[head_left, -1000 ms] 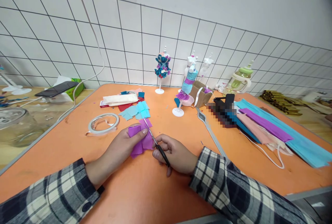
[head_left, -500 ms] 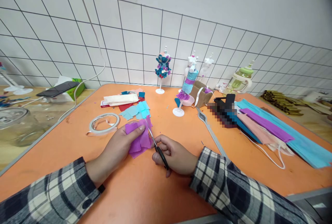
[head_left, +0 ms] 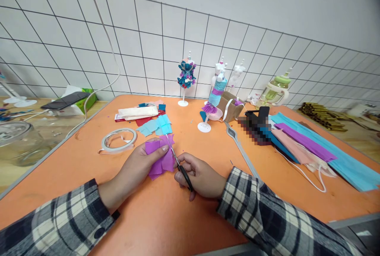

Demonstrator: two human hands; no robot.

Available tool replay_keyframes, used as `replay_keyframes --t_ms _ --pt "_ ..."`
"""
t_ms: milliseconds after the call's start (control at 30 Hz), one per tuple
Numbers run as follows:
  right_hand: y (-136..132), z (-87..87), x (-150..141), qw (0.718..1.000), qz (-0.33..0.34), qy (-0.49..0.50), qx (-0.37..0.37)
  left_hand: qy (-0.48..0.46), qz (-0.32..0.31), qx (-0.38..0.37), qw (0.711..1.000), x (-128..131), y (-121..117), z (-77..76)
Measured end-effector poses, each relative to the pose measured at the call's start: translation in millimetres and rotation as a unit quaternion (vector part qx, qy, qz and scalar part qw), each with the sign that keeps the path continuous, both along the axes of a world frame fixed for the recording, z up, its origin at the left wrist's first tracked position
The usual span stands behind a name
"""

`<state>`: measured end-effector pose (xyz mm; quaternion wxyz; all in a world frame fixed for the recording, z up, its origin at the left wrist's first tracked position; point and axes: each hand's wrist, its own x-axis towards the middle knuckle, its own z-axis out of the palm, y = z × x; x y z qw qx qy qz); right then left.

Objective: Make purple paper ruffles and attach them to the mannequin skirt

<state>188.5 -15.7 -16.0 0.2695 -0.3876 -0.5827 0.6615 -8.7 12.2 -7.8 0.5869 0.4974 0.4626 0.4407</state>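
Purple crepe paper (head_left: 158,167) in several layered pieces is pinched by my left hand (head_left: 142,163), with the thumb on top. My right hand (head_left: 198,175) grips a pair of scissors (head_left: 184,175) by the black handle. Their metal blades point away from me and lie along the right part of the purple paper. Just beyond the paper are light blue paper pieces (head_left: 163,124). A roll of white double-sided tape (head_left: 104,141) rests left of my left hand.
Small dress forms stand at the back, one in dark blue ruffles (head_left: 187,74), another in light blue and purple (head_left: 217,93). A brown box (head_left: 233,107), a green-lidded bottle (head_left: 274,90) and long paper strips (head_left: 308,141) lie right. A phone (head_left: 67,100) is at left.
The purple paper and my left hand have shifted slightly to the right. The scissor blades have changed position slightly against the paper; both hands keep their holds.
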Motion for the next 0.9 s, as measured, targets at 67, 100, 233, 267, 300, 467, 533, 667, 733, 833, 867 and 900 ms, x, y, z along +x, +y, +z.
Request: replay_keyframes --t_ms 67,100,233,267,300,467,533,667,733,833,867,900 --pt "0.2 0.6 -0.4 1.0 -0.004 -0.005 -0.002 0.01 0.009 0.006 1.0 0.2 -0.1 0.0" --pt "0.3 0.7 -0.6 1.0 -0.006 -0.007 -0.004 0.013 0.015 0.007 1.0 0.3 -0.1 -0.2" --pt "-0.4 -1.3 -1.1 1.0 -0.008 -0.007 -0.001 0.024 0.013 0.006 1.0 0.1 0.0 -1.7" --pt "-0.7 -2.0 -1.0 1.0 -0.006 -0.007 0.002 0.028 0.007 0.008 1.0 -0.2 0.1 -2.2" --pt "-1.0 -2.5 -0.9 1.0 -0.005 -0.007 0.004 0.033 0.003 0.01 0.999 -0.5 0.2 -2.7" --pt "-1.2 -1.5 -0.4 1.0 -0.008 -0.015 0.006 0.053 0.0 0.018 0.998 -1.5 0.4 -4.3" --pt "-0.6 -0.3 -0.3 1.0 -0.011 -0.017 0.005 0.051 0.006 0.016 0.999 -1.3 0.4 -4.4" --pt "0.2 0.8 -0.2 1.0 -0.007 -0.011 0.0 0.003 0.001 0.005 1.0 -0.3 0.4 -4.2" --pt "0.0 0.5 -0.1 1.0 -0.006 -0.014 -0.001 0.002 0.003 0.009 1.0 0.2 0.3 -3.3" --pt "-0.7 -0.9 0.5 1.0 -0.003 -0.018 0.002 0.025 0.012 0.017 0.999 0.8 -0.2 -1.1" --pt "-0.9 -1.4 0.7 1.0 0.0 -0.017 0.002 0.025 0.008 0.017 1.0 1.0 -0.4 -0.4" --pt "-1.1 -2.1 0.9 1.0 0.003 -0.016 0.003 0.022 0.0 0.016 1.0 1.1 -0.4 0.1"
